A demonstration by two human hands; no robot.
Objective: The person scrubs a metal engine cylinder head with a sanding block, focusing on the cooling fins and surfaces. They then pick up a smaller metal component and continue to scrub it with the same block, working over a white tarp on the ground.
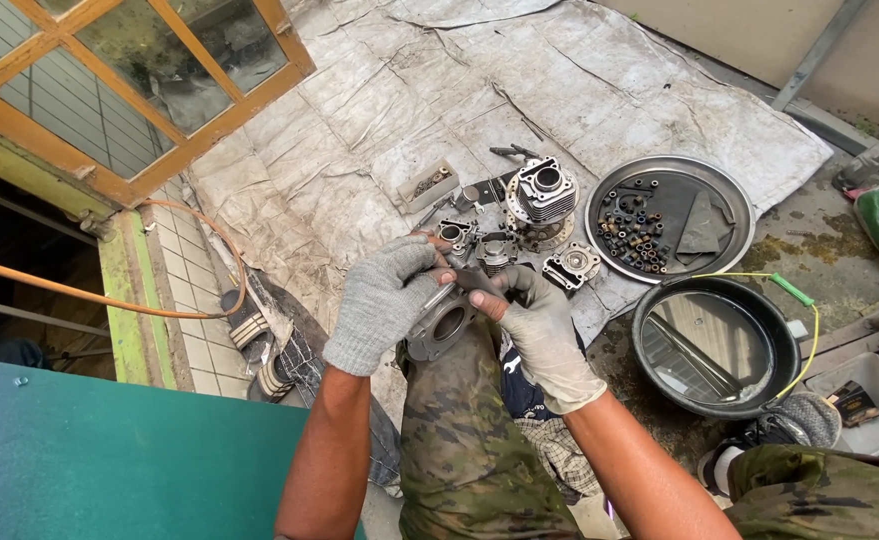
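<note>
Left hand (pixel 384 300) grips the cylinder (pixel 441 325), right hand (pixel 544 335) pinches a tool (pixel 477 283); gloves could slip, dropping it onto the parts (pixel 479 245)

Ahead of both gloved hands, the grey tarp (pixel 379 110) lies bare toward its far end and left side, giving open room there. Straight in front, a cluster of engine parts (pixel 519 225) around a finned cylinder (pixel 542 190) blocks the way. To the right, a round metal tray (pixel 734 195) of small fittings and a black basin (pixel 784 350) of liquid stand close together. The window frame (pixel 199 130) bounds the left.
</note>
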